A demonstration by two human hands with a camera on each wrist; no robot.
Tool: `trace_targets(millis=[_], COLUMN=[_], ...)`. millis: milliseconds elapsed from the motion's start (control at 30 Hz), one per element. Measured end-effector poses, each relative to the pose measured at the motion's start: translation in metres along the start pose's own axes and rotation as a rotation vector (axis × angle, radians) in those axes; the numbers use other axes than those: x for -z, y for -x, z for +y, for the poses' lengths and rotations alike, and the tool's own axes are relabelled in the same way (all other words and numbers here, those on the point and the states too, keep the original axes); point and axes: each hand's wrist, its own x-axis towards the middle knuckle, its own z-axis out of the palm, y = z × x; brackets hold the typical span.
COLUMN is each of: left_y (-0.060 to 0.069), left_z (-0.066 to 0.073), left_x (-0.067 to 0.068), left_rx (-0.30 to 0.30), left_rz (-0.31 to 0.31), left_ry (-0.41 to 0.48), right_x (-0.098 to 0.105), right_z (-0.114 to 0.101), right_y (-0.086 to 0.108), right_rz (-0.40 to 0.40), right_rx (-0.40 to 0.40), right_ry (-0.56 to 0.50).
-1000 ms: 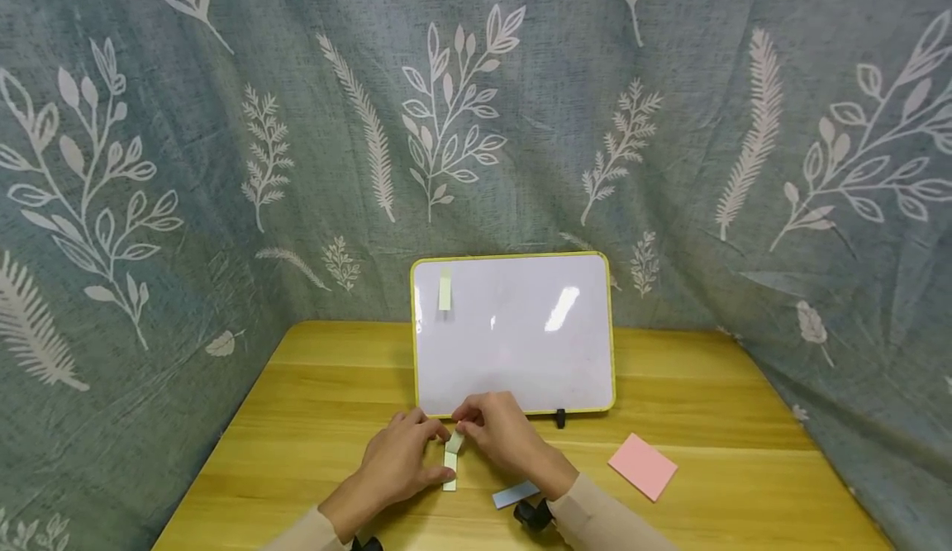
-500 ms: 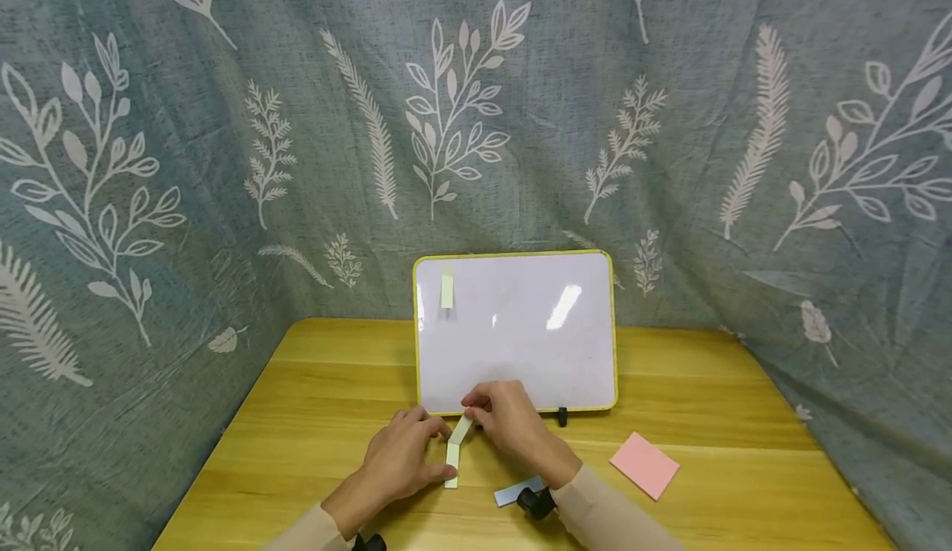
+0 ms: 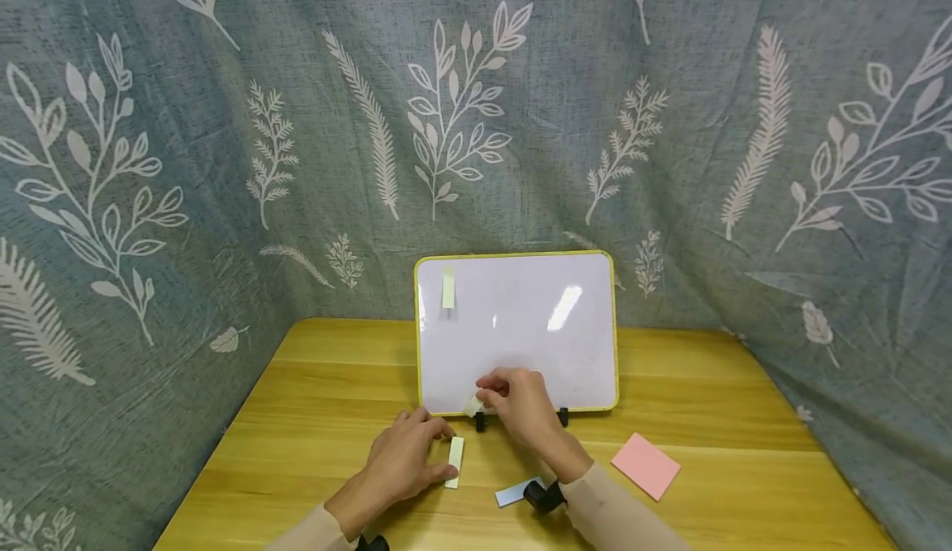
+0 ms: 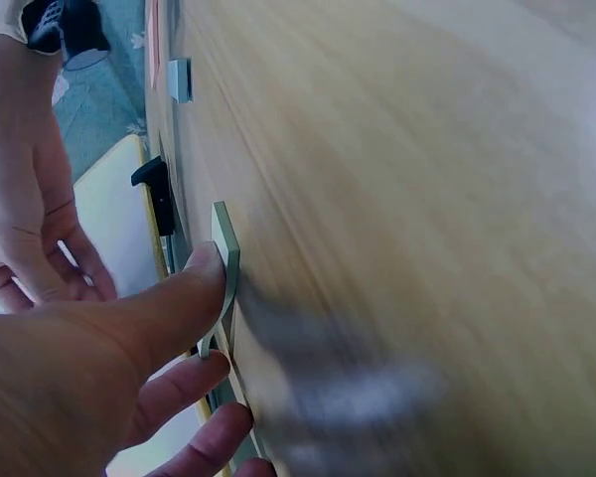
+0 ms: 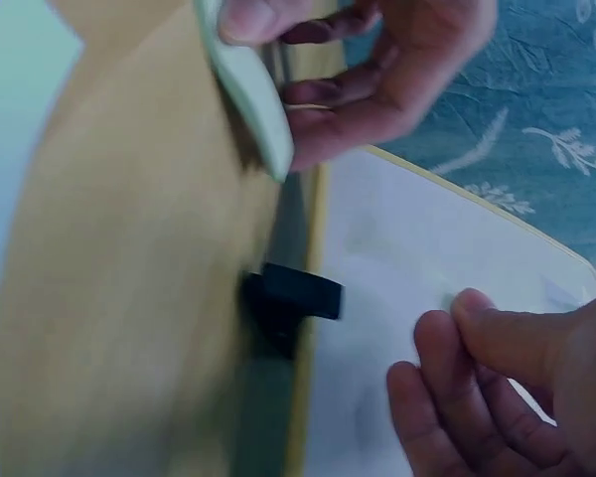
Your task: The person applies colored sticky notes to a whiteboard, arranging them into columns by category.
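My left hand [image 3: 405, 456] holds a narrow pale green sticky note pad [image 3: 455, 460] on the table. In the left wrist view, its thumb lies on the pad [image 4: 224, 243] and the index fingertip meets the far end. My right hand [image 3: 526, 409] pinches a single pale sticky note [image 3: 473, 406] between thumb and index finger, before the whiteboard's lower edge. That note is apart from the pad and hangs tilted. In the right wrist view my right hand [image 5: 526, 378] mostly hides it. Another pale green sticky note [image 3: 449, 292] is on the whiteboard [image 3: 521, 344], upper left.
Black feet [image 3: 563, 417] hold up the yellow-edged whiteboard at the back of the wooden table [image 3: 335, 386]. A narrow blue sticky note pad [image 3: 515, 494] lies near my right wrist, partly covered. To the right lies a pink sticky note pad [image 3: 645, 466]. A patterned curtain [image 3: 312, 163] hangs behind.
My right hand has peeled the top sticky note off the green pad and moved up and right with it towards the whiteboard. My left hand has stayed on the pad.
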Motion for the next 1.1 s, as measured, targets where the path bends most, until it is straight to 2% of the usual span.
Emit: trace_targets(millis=[133, 267, 433, 733, 933, 1100], left_y=[0.0, 0.001, 0.001, 0.0, 0.001, 0.002], left_z=[0.0, -0.001, 0.0, 0.002, 0.004, 0.004], left_x=[0.0, 0.0, 0.0, 0.001, 0.001, 0.0], left_rx=[-0.004, -0.006, -0.007, -0.006, 0.005, -0.004], left_rz=[-0.003, 0.001, 0.006, 0.006, -0.017, 0.018], left_ry=[0.007, 0.007, 0.005, 0.001, 0.009, -0.016], right_x=[0.008, 0.014, 0.019, 0.023, 0.02, 0.018], right_z=[-0.005, -0.006, -0.003, -0.007, -0.009, -0.013], right_y=[-0.003, -0.003, -0.004, -0.002, 0.0, -0.002], right_rz=[0.06, 0.076, 0.085, 0.12, 0.167, 0.206], right_rx=[-0.036, -0.058, -0.049, 0.04, 0.116, 0.203], right_ry=[-0.066, -0.132, -0.204, -0.163, -0.221, -0.243])
